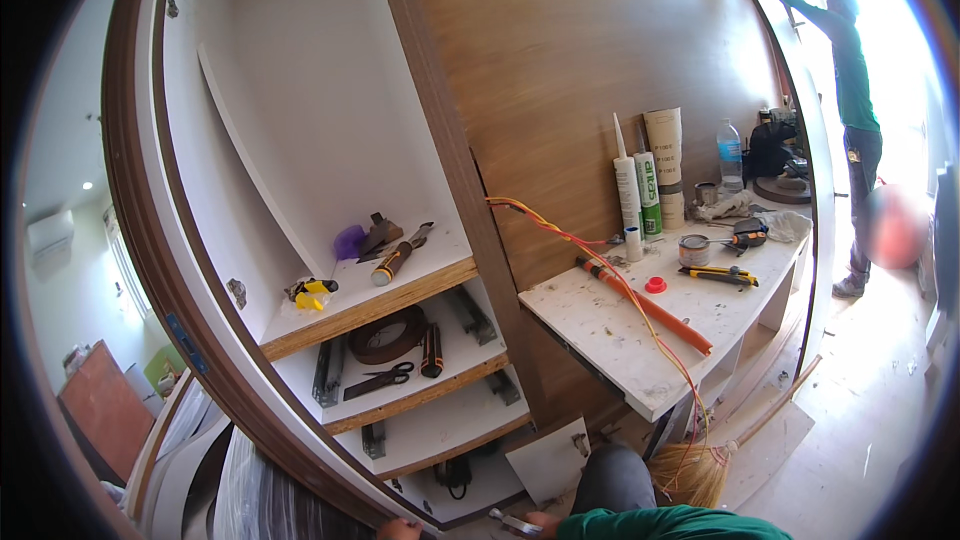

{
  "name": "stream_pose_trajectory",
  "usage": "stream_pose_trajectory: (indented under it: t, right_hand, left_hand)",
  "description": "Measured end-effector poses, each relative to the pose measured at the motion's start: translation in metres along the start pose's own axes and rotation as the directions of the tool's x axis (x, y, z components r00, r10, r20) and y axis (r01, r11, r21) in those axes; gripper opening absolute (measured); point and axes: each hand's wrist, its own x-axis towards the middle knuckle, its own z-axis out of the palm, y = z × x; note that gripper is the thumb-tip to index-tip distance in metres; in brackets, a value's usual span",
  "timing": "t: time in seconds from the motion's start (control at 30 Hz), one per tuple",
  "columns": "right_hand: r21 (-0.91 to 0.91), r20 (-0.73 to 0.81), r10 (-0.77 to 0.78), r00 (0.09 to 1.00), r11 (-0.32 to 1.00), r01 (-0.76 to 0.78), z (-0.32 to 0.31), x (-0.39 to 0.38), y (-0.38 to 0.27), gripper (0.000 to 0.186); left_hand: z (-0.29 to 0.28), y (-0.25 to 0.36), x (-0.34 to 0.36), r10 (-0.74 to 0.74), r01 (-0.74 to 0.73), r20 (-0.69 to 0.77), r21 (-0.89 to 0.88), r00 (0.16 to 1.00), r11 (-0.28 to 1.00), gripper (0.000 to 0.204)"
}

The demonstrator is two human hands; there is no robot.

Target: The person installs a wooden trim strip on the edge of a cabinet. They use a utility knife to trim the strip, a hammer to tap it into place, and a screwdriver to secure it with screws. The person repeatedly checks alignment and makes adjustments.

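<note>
At the bottom edge of the view, my right hand [546, 522] is closed around a shiny metal tool [512, 522]; its exact kind cannot be made out. A green sleeve [670, 524] covers that arm. My left hand [399, 530] shows only in part, at the foot of the brown cabinet frame [340, 485], and its fingers are mostly cut off. Just ahead of both hands is the cabinet's lowest compartment [470, 508], with a dark object [453, 476] inside. A loose white panel [548, 460] with a hinge leans beside my bent knee [612, 480].
Scissors [380, 380] and a tape roll [388, 335] lie on one shelf; a hammer [403, 255] lies above. The white desk [590, 315] bears sealant tubes [627, 190], a yellow cutter [718, 276] and wires [640, 310]. A broom [695, 470] lies below. Another person [852, 80] reaches up at right.
</note>
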Motion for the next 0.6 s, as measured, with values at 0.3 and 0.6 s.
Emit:
stream_pose_trajectory:
  t: [0.3, 0.6]
  right_hand:
    - [0.004, 0.001, -0.004, 1.000, 1.000, 0.004, 0.002, 0.003, 0.000, 0.045]
    - [-0.007, 0.008, -0.013, 1.000, 1.000, 0.013, -0.002, 0.002, -0.002, 0.047]
  left_hand:
    - [-0.012, 0.010, -0.015, -0.087, 0.093, 0.079, -0.071, 0.993, 0.993, 0.052]
    - [0.004, -0.002, -0.001, -0.055, 0.057, 0.037, -0.038, 0.998, 0.998, 0.051]
